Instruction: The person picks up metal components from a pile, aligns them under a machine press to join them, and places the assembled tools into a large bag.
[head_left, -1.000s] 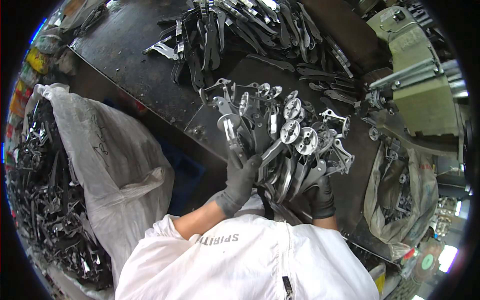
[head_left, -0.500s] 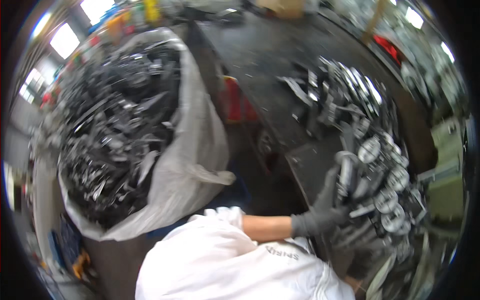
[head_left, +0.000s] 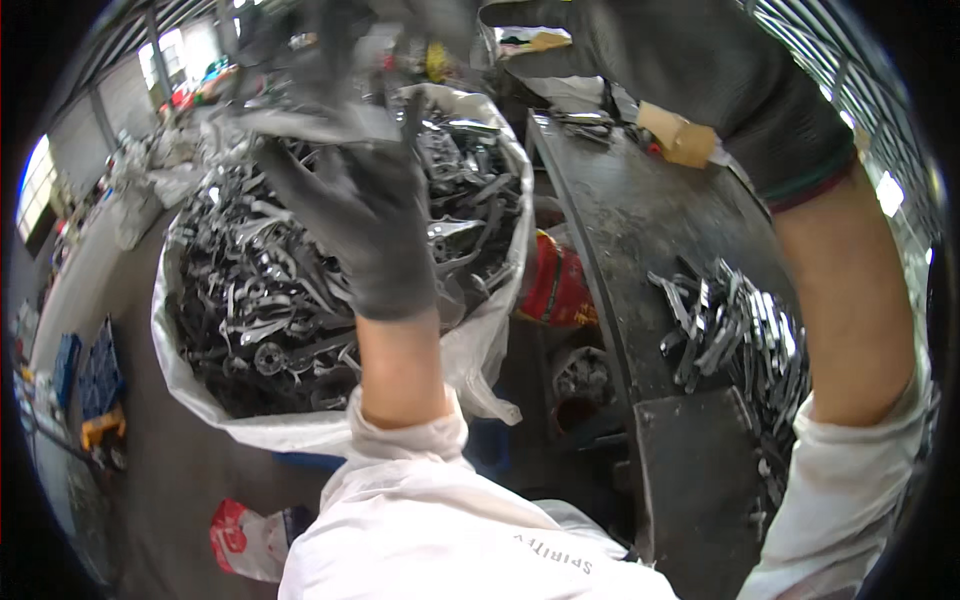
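My left hand (head_left: 375, 225), in a dark grey glove, is raised over a large white woven sack (head_left: 478, 365) at the left. Its thumb sticks out sideways. A smeared cluster of grey and black parts (head_left: 330, 115) is at its fingers, which are hidden; I cannot tell whether they hold it. The sack is filled with many grey and black plastic-looking parts (head_left: 285, 280). High at the upper right, my right hand (head_left: 690, 85), also gloved, reaches leftward. A gap shows between its thumb and fingers. Dark strip-like parts (head_left: 740, 335) lie heaped on the table below my right arm.
A dark worktable (head_left: 640, 240) runs along the right, with a cardboard box (head_left: 680, 137) at its far end. Between sack and table stands a red bag (head_left: 560, 285). A red-and-white bag (head_left: 245, 540) is on the floor at the near left, and a blue crate (head_left: 100, 370) farther left.
My view has swung left. Both hands are now up above the sack, where earlier one gloved hand was at the parts on the table. The disc-shaped pieces there are mostly gone.
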